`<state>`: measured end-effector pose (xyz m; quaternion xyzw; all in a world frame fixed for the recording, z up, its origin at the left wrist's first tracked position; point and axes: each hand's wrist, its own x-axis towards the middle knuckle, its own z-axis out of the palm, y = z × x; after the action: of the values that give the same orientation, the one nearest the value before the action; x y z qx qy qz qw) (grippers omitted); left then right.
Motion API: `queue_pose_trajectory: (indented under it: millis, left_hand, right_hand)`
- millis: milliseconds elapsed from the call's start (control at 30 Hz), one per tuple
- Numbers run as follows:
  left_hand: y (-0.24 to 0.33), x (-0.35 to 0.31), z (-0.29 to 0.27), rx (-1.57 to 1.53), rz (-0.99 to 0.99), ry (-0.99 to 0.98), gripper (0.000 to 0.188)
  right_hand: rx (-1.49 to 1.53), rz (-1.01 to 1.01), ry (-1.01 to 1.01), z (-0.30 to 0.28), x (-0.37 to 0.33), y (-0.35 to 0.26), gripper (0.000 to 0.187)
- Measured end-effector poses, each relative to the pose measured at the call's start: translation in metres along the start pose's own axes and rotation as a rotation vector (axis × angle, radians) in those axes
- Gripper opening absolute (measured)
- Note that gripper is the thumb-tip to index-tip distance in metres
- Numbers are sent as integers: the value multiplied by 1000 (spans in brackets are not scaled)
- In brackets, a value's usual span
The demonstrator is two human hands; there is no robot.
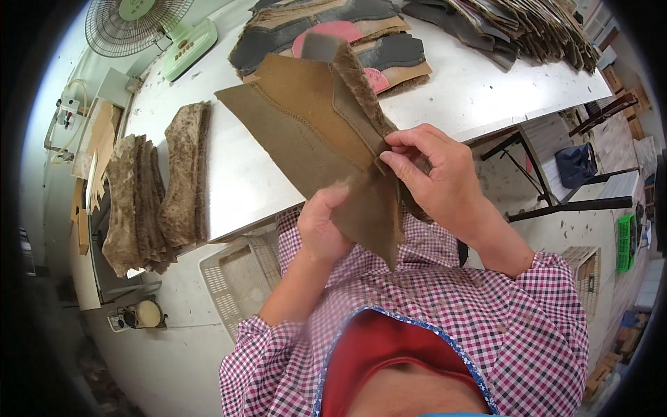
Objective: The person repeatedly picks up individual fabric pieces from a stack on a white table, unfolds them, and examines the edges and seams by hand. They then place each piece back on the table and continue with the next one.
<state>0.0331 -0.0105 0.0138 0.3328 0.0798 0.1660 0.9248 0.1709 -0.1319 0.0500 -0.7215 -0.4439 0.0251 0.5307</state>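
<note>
Between my hands is a stitched brown leather piece (313, 118) with a furry lining showing along its right edge. My left hand (325, 221) grips its lower left part, the thumb on top and the fingers hidden beneath. Thumb and forefinger of my right hand (434, 170) pinch the furry edge near a seam. The piece is tilted above the near edge of the white table (243, 163). Beyond it lie stacked grey and tan pieces (278, 45) with pink patches.
Furry brown pieces (132, 201) stand stacked at the table's left edge, beside another furry stack (186, 170). A green fan (187, 52) is at the far left. Dark fur-lined pieces (514, 28) pile up at the far right. Beneath the table sits a plastic crate (236, 278).
</note>
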Motion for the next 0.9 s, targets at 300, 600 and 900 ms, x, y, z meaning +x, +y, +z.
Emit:
queue_pose_trajectory:
  millis: [300, 600, 900]
  left_hand:
    - [2, -6, 7, 23, 9, 98, 61]
    - [-1, 0, -1, 7, -8, 90, 58]
    - [-4, 2, -2, 107, -19, 83, 58]
  right_hand:
    - [290, 280, -147, -11, -4, 7, 18]
    - [293, 292, -136, -13, -4, 5, 17]
    - [321, 249, -24, -3, -16, -1, 12]
